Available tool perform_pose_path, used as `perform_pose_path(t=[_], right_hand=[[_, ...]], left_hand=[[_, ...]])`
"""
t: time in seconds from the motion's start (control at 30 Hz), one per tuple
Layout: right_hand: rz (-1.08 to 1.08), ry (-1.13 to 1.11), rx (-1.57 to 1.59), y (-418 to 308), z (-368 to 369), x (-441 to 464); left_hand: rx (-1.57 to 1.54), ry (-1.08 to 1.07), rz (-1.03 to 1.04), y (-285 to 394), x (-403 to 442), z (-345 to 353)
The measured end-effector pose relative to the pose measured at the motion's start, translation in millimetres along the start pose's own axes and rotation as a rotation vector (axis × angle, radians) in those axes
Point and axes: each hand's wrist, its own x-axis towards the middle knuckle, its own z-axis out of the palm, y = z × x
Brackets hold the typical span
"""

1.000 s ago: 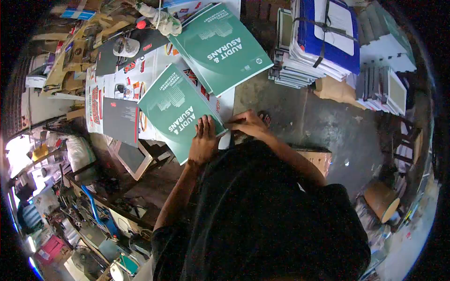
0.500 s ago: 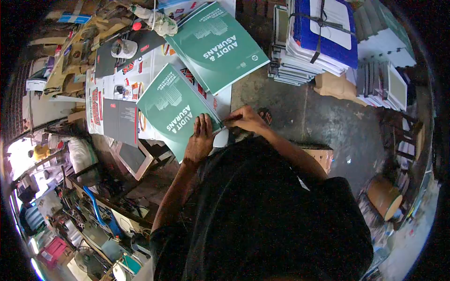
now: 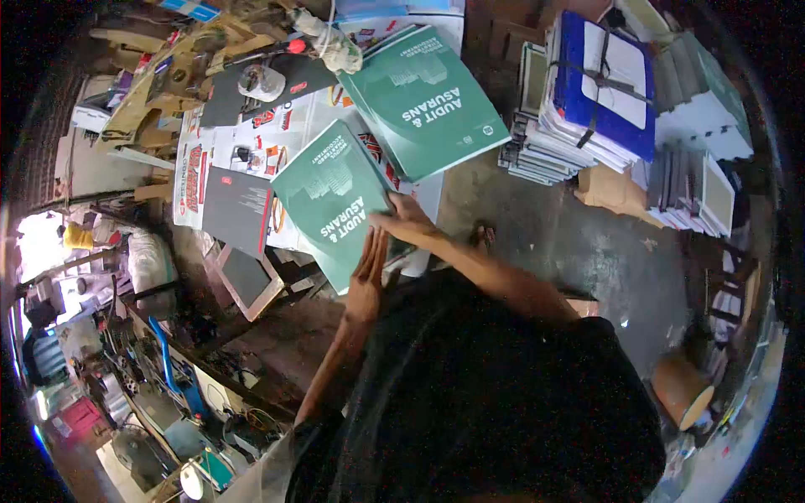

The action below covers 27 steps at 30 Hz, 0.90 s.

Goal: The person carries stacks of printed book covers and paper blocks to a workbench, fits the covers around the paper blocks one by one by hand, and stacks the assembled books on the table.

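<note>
A green softcover book [image 3: 323, 197] titled "Audit & Asurans" lies in front of me on the work table. My left hand [image 3: 365, 281] rests at its near edge, fingers stretched out straight and close together on the cover. Across the book's right edge reaches my right hand [image 3: 408, 225], thumb and fingers apart, touching the cover just above the left fingertips. It is slightly blurred, and its underside is hidden. A matching green book [image 3: 423, 105] lies beyond, up and to the right, with pages or another copy showing beneath it.
Printed sheets [image 3: 220, 172] and a dark grey cover [image 3: 235, 210] lie on the table, with a clear jar [image 3: 262, 84] behind. To the right stand book stacks, one topped by a strapped blue bundle [image 3: 570, 84]. A wooden-framed board [image 3: 245, 281] leans below left. A brown cylinder [image 3: 681, 394] sits lower right.
My right hand has moved from the book's edge onto its cover, towards the left. My left hand has slid back nearer the book's lower edge. The view has shifted and turned slightly.
</note>
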Motion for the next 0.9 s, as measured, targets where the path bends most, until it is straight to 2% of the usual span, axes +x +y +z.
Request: perform_pose_path(t=[0.03,0.07,0.1,0.13,0.17,0.2,0.23,0.27,0.3,0.33,0.37,0.4,0.43,0.5,0.57,0.6,0.63,0.7,0.77,0.83,0.9], right_hand=[[-0.119,0.165,-0.038,-2,3,3],[-0.130,0.165,-0.046,-3,1,5],[-0.070,0.158,0.024,-9,-10,7],[-0.005,0.143,0.091,-15,-25,7],[0.031,0.110,0.064,-45,-62,-7],[0.061,0.064,0.014,-73,-104,-18],[-0.025,0.101,0.189,-58,-122,-11],[-0.105,0.129,0.067,-48,-149,-1],[-0.073,0.237,0.074,-19,-171,15],[-0.219,0.359,-0.078,4,-195,35],[-0.107,0.273,0.063,-12,-210,39],[0.005,0.196,0.209,-33,-224,39],[-0.069,0.283,-0.009,-36,-232,44],[-0.126,0.395,-0.225,-30,-249,60],[-0.165,0.449,-0.843,-16,-259,73],[-0.170,0.338,-0.774,-39,-255,60],[-0.155,0.340,-0.769,-51,-243,45],[-0.459,0.652,-0.664,-64,-211,11],[-0.205,0.341,-0.278,-53,-176,-23],[-0.254,0.085,-0.177,-1,-135,-42],[0.054,-0.074,-0.138,-12,-110,-60]], left_hand=[[-0.158,0.020,-0.093,13,1,2],[-0.035,0.136,-0.087,26,-4,-3],[0.085,0.261,-0.081,35,-1,-8],[0.039,0.379,-0.072,34,1,-10],[0.032,0.398,-0.080,28,0,-12],[0.042,0.382,-0.152,20,-1,-10],[0.059,0.341,-0.217,11,-5,-7],[-0.002,0.295,-0.237,3,-7,1],[-0.009,0.301,-0.249,4,-2,2],[0.034,0.207,-0.159,7,6,1],[0.077,0.100,-0.065,8,12,3],[0.148,0.090,-0.034,10,20,11],[0.183,0.065,-0.001,9,25,17],[0.184,0.037,-0.052,9,32,33],[0.261,-0.016,-0.051,-2,33,45],[0.339,-0.045,-0.069,-7,34,49],[0.337,-0.060,-0.066,-7,36,49],[0.392,-0.079,-0.079,-4,38,47],[0.404,-0.110,-0.045,-6,38,41],[0.421,-0.139,0.003,-9,38,38],[0.360,-0.196,0.002,-13,38,38]])
